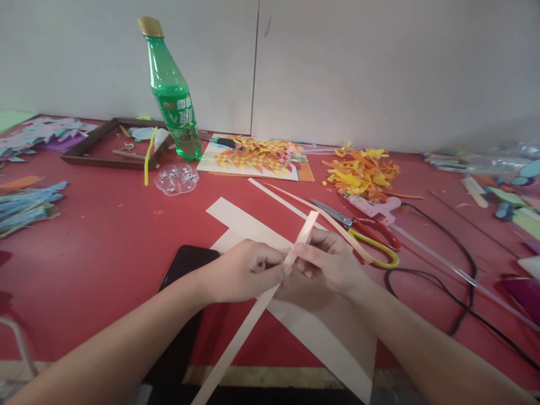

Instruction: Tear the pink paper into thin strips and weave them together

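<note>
Both my hands pinch one long pale paper strip (242,332), which slants from the bottom edge up to a free end above my fingers. My left hand (248,270) is closed on it with thumb and fingers. Just above, my right hand (331,259) grips the same strip near its upper end. White paper pieces (320,332) lie on the table under my hands. Beside my right hand are scissors (354,225) with red and yellow handles, and a peach paper strip (333,222) crosses them. A black phone (185,264) lies partly beneath my left forearm.
A green bottle (175,107) stands at the back by a brown frame (101,160) and a clear tray of googly eyes (176,179). Orange and yellow paper scraps (360,174) lie behind a pink glue gun (375,208), whose black cord (470,281) loops at right. Blue strips (31,208) lie left.
</note>
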Action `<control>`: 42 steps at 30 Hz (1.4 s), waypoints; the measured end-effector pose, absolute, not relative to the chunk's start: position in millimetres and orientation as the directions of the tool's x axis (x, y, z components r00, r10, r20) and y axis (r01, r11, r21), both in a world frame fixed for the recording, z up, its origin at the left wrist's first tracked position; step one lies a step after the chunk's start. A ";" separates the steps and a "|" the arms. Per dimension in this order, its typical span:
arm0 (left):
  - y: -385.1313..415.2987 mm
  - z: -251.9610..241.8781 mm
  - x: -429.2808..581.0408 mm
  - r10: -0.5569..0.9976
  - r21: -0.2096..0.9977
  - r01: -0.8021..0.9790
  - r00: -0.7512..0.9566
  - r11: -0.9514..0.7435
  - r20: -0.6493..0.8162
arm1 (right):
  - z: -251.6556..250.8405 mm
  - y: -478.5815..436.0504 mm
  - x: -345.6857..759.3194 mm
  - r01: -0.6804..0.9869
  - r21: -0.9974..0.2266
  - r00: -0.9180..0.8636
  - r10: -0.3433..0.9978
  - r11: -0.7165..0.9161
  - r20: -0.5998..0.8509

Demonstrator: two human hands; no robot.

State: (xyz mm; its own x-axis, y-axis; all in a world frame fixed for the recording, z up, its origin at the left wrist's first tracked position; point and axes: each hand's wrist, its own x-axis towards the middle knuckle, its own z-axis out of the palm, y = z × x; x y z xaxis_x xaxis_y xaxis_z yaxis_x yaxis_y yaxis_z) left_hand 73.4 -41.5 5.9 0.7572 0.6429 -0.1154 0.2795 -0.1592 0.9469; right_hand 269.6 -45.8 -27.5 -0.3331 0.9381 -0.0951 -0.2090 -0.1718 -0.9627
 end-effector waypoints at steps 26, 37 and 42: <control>-40.1 -1.3 74.9 0.735 0.896 0.358 0.676 -0.261 -0.056 | -26.7 -49.9 268.1 -0.165 -0.982 -0.327 0.945 -0.089 -0.031; -39.5 -1.4 75.1 0.749 0.910 0.345 0.660 -0.230 -0.061 | -25.2 -51.9 263.9 -0.149 -0.987 -0.307 0.952 -0.066 -0.017; -39.9 3.0 75.5 0.727 0.935 0.316 0.679 -0.163 -0.103 | -26.6 -50.2 266.4 -0.195 -0.977 -0.301 0.953 -0.083 -0.021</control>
State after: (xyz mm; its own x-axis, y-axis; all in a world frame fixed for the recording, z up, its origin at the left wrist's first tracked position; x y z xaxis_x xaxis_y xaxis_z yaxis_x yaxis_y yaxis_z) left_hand 75.5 -39.9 3.0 0.6787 0.7272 -0.1028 0.3162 -0.1630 0.9346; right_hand 266.4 -50.2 -26.6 -0.3014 0.9533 -0.0213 -0.1947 -0.0834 -0.9773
